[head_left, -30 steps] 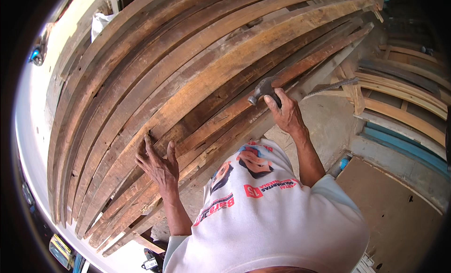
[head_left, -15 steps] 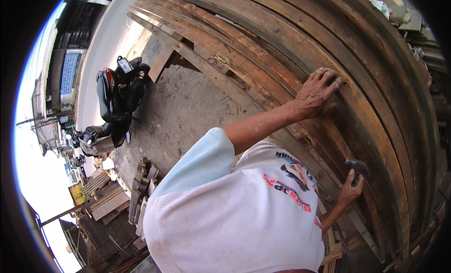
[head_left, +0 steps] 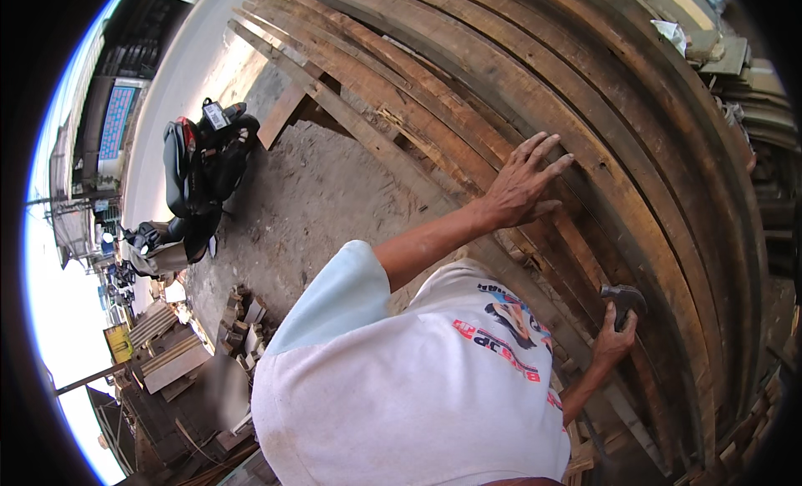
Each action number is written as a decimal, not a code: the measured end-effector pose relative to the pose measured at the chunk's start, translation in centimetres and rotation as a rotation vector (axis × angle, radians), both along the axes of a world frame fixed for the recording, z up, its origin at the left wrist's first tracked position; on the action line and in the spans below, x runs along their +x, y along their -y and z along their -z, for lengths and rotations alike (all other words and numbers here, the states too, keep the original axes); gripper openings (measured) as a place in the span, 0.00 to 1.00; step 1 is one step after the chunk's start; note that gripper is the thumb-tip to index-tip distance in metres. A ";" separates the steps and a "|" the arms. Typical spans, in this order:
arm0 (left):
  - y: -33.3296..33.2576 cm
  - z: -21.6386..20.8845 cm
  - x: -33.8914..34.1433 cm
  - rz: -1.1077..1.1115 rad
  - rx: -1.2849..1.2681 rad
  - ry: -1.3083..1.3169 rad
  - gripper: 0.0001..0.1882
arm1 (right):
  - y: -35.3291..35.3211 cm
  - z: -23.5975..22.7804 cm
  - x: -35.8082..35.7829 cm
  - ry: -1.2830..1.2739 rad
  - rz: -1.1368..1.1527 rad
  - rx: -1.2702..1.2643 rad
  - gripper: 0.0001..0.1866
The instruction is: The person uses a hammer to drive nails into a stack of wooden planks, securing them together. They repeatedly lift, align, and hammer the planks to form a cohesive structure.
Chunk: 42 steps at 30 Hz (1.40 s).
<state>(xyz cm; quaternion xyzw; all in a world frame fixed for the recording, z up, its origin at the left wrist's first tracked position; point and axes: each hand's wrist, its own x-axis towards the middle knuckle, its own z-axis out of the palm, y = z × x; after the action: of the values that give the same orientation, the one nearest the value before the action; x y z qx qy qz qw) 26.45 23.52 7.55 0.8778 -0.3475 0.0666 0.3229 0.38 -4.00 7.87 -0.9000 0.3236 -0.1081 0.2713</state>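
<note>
Long brown wooden planks (head_left: 585,131) run side by side from the upper left to the lower right. My left hand (head_left: 520,185) is over the near edge of one, its fingers stretched out and apart and nothing in its grasp. Whether the fingertips touch the wood I cannot tell. Farther down the same planks, my right hand (head_left: 614,342) is closed round a hammer (head_left: 628,304) close to its dark metal head. Most of the hammer's handle is hidden.
Narrower boards (head_left: 376,147) lie on the near side of the planks, above bare ground. A black motorbike (head_left: 205,164) is parked at the left. Scrap wood (head_left: 242,319) is heaped at the lower left. More stacked boards (head_left: 748,110) lie at the far right.
My left hand has drawn back to the left from the plank's face, and its bent fingers have straightened. My right hand still holds the hammer. The whole view has shifted slightly.
</note>
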 end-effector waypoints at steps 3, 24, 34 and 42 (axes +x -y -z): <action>-1.0 0.5 -0.3 0.157 0.018 -0.059 0.44 | 0.1 0.3 -0.8 0.001 -0.005 -0.021 0.23; -4.2 -2.6 0.4 0.186 0.406 -0.208 0.38 | -4.0 -2.7 0.8 0.060 -0.008 0.214 0.16; -7.7 -2.2 4.1 0.097 0.816 -0.160 0.41 | -5.0 -1.7 -0.4 0.014 -0.072 0.174 0.17; -12.6 -5.6 -1.6 0.026 0.752 -0.323 0.36 | -4.7 -1.9 -0.6 0.005 -0.104 0.176 0.16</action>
<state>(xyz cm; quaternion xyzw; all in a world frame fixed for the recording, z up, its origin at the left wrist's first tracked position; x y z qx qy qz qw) 24.86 36.10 13.19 0.9293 -0.3035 -0.2081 0.0307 -0.25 0.67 9.75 -0.8880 0.2840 -0.0673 0.3554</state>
